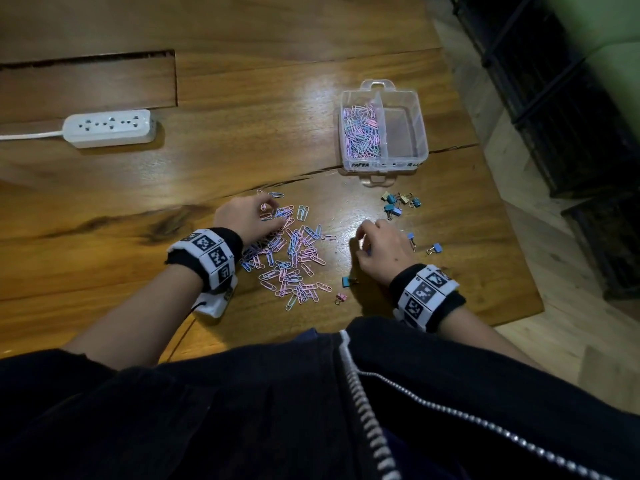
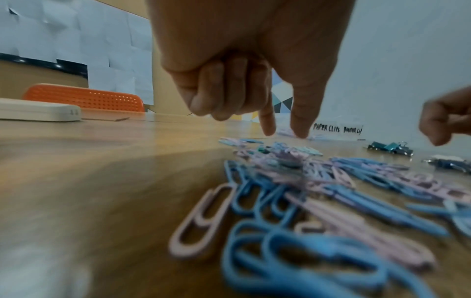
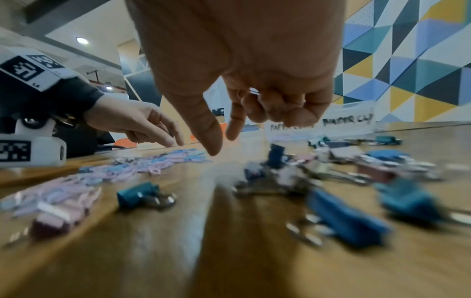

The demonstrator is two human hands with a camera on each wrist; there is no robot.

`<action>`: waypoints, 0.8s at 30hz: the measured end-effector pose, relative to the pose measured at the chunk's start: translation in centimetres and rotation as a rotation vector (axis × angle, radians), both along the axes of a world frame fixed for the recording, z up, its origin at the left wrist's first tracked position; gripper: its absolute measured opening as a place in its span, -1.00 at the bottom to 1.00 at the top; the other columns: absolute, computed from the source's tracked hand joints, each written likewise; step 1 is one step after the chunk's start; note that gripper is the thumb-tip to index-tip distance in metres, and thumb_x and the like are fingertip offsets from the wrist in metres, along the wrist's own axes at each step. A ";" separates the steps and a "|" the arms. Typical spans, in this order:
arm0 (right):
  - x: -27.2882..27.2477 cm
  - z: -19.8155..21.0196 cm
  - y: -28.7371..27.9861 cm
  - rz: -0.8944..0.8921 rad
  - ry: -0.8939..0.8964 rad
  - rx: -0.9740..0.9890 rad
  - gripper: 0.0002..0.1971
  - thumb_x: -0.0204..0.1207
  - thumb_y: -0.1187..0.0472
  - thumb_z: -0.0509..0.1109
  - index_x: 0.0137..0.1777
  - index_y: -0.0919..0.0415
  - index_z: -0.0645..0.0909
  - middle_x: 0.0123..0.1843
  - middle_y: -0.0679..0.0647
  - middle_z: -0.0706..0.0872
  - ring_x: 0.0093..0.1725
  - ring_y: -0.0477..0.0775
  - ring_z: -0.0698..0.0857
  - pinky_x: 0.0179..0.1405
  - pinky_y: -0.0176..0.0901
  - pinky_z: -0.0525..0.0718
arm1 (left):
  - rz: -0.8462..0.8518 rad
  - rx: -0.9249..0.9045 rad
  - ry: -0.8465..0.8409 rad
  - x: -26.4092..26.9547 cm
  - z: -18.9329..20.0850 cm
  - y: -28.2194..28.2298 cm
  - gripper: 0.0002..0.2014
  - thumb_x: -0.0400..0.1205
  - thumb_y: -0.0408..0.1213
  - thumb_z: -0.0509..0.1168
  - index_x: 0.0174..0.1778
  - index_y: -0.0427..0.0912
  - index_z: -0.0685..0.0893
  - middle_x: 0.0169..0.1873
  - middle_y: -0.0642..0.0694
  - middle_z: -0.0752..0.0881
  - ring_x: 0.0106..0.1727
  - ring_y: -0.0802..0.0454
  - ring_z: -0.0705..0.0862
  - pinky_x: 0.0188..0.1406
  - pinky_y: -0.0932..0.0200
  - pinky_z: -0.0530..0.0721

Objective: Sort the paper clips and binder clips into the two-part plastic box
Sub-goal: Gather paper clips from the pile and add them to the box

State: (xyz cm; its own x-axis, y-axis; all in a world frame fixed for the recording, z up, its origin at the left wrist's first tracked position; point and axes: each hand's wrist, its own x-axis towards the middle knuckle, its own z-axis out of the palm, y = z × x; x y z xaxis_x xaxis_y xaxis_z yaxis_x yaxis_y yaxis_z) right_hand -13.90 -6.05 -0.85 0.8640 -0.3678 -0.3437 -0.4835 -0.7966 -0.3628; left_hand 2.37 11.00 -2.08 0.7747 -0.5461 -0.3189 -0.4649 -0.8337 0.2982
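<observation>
One two-part plastic box on the table holds paper clips in its left compartment; loose paper clips, uncountable, lie under the left hand, forefinger and thumb extended downward; roughly ten binder clips surround the right hand, fingers curled, contents indiscernible.

From our head we look steeply down on the table. Our two wrist views sit almost at its surface, looking forward along the fingers, close to the clips. All three share the clip pile and the labelled box; each wrist view catches the other hand.
</observation>
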 end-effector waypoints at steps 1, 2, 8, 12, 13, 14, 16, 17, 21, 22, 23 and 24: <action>0.5 0.2 0.4 0.013 -0.029 0.000 -0.77 0.49 0.14 0.30 0.12 0.15 0.50 0.00 0.06 0.53 0.03 0.04 0.49 0.10 -0.14 0.46 | -0.009 0.012 -0.022 0.0 -0.1 -0.4 -0.63 0.52 0.16 0.26 0.13 0.03 0.62 -0.20 -0.04 0.67 -0.14 -0.02 0.62 -0.15 0.15 0.63; 1.1 0.2 0.9 0.023 -0.043 0.011 -0.77 0.51 0.11 0.29 0.12 0.15 0.50 -0.03 0.03 0.48 0.01 0.01 0.46 0.02 -0.20 0.42 | -0.025 0.037 -0.038 0.1 -0.2 -0.7 -0.63 0.53 0.16 0.25 0.13 0.04 0.63 -0.11 -0.06 0.71 -0.06 -0.04 0.66 -0.13 0.15 0.65; 4.2 -0.2 2.9 0.047 -0.066 0.210 -0.78 0.62 0.19 0.10 0.15 0.26 0.47 0.05 0.11 0.51 0.03 0.03 0.47 -0.01 -0.23 0.35 | -0.071 0.073 0.005 0.1 -0.1 -1.2 -0.73 0.55 0.06 0.28 -0.05 -0.06 0.69 -0.03 -0.10 0.72 0.05 -0.07 0.64 -0.12 0.11 0.59; 5.5 -0.5 2.7 -0.055 -0.144 0.335 -0.80 0.61 0.29 0.11 0.05 0.32 0.54 0.02 0.15 0.65 -0.01 0.09 0.61 -0.07 -0.21 0.46 | 0.092 -0.210 0.338 0.5 0.4 -0.1 -0.81 0.61 -0.14 0.26 -0.28 -0.14 0.57 -0.25 -0.07 0.62 -0.22 0.03 0.55 -0.26 0.21 0.49; 5.8 -0.7 2.7 -0.049 -0.160 0.320 -0.81 0.60 0.29 0.14 0.05 0.32 0.57 0.03 0.18 0.68 0.02 0.12 0.64 -0.06 -0.21 0.50 | 0.168 -0.311 0.470 0.5 0.7 0.2 -0.79 0.62 -0.22 0.23 -0.34 -0.13 0.51 -0.34 -0.04 0.56 -0.33 0.08 0.51 -0.39 0.28 0.46; 6.1 -1.0 2.6 -0.026 -0.161 0.286 -0.80 0.59 0.30 0.15 0.06 0.32 0.59 0.06 0.19 0.69 0.05 0.13 0.64 -0.01 -0.20 0.53 | 0.253 -0.413 0.604 0.6 1.0 0.6 -0.77 0.60 -0.29 0.23 -0.39 -0.13 0.45 -0.42 -0.02 0.50 -0.44 0.12 0.46 -0.53 0.33 0.44; 6.7 -1.5 2.8 0.059 -0.129 0.200 -0.78 0.58 0.29 0.18 0.12 0.31 0.58 0.13 0.21 0.62 0.15 0.14 0.56 0.18 -0.10 0.55 | 0.417 -0.647 0.848 0.8 1.3 1.5 -0.85 0.41 -0.37 0.22 -0.43 -0.20 0.37 -0.58 -0.03 0.49 -0.62 0.16 0.43 -0.74 0.40 0.38; 6.9 -1.7 3.0 0.105 -0.107 0.166 -0.76 0.57 0.25 0.21 0.17 0.30 0.56 0.17 0.21 0.57 0.20 0.14 0.51 0.26 -0.05 0.52 | 0.472 -0.742 0.930 0.8 1.5 2.0 -0.90 0.31 -0.38 0.16 -0.45 -0.21 0.34 -0.64 -0.03 0.53 -0.68 0.17 0.44 -0.78 0.42 0.36; 6.6 -2.0 4.3 0.280 -0.023 0.059 -0.47 0.41 -0.11 0.36 0.30 0.16 0.45 0.28 0.15 0.45 0.29 0.11 0.38 0.29 -0.02 0.44 | 0.638 -0.904 1.006 0.1 1.6 3.2 -0.77 0.29 -0.54 0.01 -0.61 -0.15 0.33 -0.68 -0.04 0.60 -0.74 0.14 0.46 -0.81 0.48 0.31; 6.4 -2.0 4.6 0.314 0.000 0.050 -0.42 0.35 -0.14 0.41 0.31 0.13 0.44 0.30 0.13 0.44 0.29 0.10 0.37 0.29 -0.01 0.44 | 0.670 -0.900 0.982 0.1 1.3 3.4 -0.69 0.35 -0.61 -0.03 -0.62 -0.15 0.32 -0.67 -0.06 0.59 -0.75 0.14 0.45 -0.83 0.48 0.30; 6.1 -2.0 4.8 0.343 0.010 0.053 -0.41 0.32 -0.11 0.44 0.30 0.12 0.44 0.30 0.12 0.44 0.29 0.09 0.37 0.28 -0.01 0.44 | 0.692 -0.886 0.955 0.1 1.2 3.5 -0.66 0.38 -0.67 -0.08 -0.58 -0.16 0.30 -0.64 -0.09 0.57 -0.76 0.14 0.43 -0.84 0.48 0.29; 5.9 -2.0 4.9 0.356 0.010 0.072 -0.46 0.33 -0.05 0.45 0.27 0.14 0.46 0.29 0.12 0.44 0.28 0.09 0.38 0.27 -0.03 0.44 | 0.716 -0.853 0.921 0.1 0.9 3.7 -0.66 0.41 -0.70 -0.09 -0.52 -0.17 0.29 -0.59 -0.12 0.53 -0.76 0.14 0.42 -0.85 0.48 0.28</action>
